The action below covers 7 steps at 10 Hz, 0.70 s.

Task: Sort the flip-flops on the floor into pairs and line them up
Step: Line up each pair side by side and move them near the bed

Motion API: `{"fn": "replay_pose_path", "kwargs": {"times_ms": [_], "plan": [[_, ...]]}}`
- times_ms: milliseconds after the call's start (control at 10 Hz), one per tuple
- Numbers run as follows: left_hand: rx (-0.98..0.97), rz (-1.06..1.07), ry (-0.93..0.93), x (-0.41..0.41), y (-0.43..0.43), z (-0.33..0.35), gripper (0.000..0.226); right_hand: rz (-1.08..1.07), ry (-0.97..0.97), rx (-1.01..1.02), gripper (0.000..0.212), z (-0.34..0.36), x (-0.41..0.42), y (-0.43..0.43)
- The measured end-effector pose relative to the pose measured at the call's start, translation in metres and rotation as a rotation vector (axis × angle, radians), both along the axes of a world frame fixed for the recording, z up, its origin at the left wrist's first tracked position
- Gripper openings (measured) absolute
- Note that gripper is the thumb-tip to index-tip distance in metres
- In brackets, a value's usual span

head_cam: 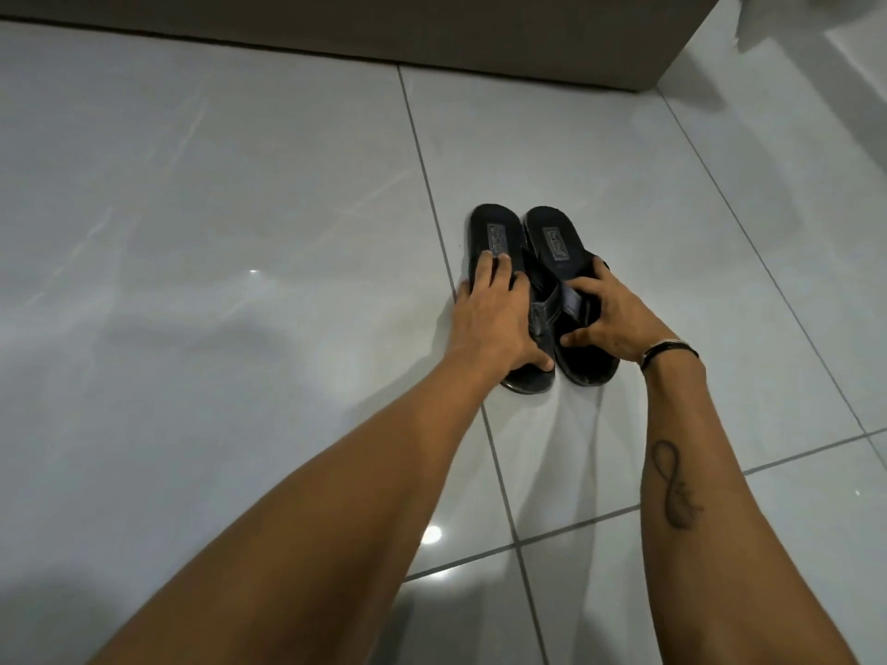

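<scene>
Two black sandals with cross straps lie side by side on the pale tiled floor, heels pointing away from me. My left hand [494, 319] is clamped over the strap and sole of the left black sandal [497, 232], thumb near its toe. My right hand [609, 314] grips the strap and outer edge of the right black sandal [557, 237]. Both straps are partly hidden under my fingers. The two soles touch along their inner sides.
Glossy grey-white floor tiles [240, 208] with dark grout lines spread all round. A brown wall base or furniture front [384, 26] runs along the far edge, with a corner at the upper right [672, 64]. No other footwear shows.
</scene>
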State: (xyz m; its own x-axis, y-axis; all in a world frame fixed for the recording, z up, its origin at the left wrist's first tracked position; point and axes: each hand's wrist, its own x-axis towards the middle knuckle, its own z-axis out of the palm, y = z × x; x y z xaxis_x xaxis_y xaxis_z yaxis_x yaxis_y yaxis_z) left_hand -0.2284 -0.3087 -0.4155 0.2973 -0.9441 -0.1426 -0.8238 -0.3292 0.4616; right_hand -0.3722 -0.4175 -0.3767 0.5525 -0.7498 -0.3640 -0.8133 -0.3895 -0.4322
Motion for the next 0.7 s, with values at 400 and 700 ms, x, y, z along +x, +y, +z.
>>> {"fn": "replay_pose_path", "kwargs": {"times_ms": [400, 700], "plan": [[-0.059, 0.046, -0.061, -0.008, 0.007, -0.011, 0.124, 0.007, -0.032, -0.007, 0.081, -0.003, -0.001, -0.002], [-0.269, 0.015, 0.016, 0.011, 0.024, 0.001, 0.135, -0.045, -0.082, -0.252, 0.106, 0.068, 0.022, 0.004]]}}
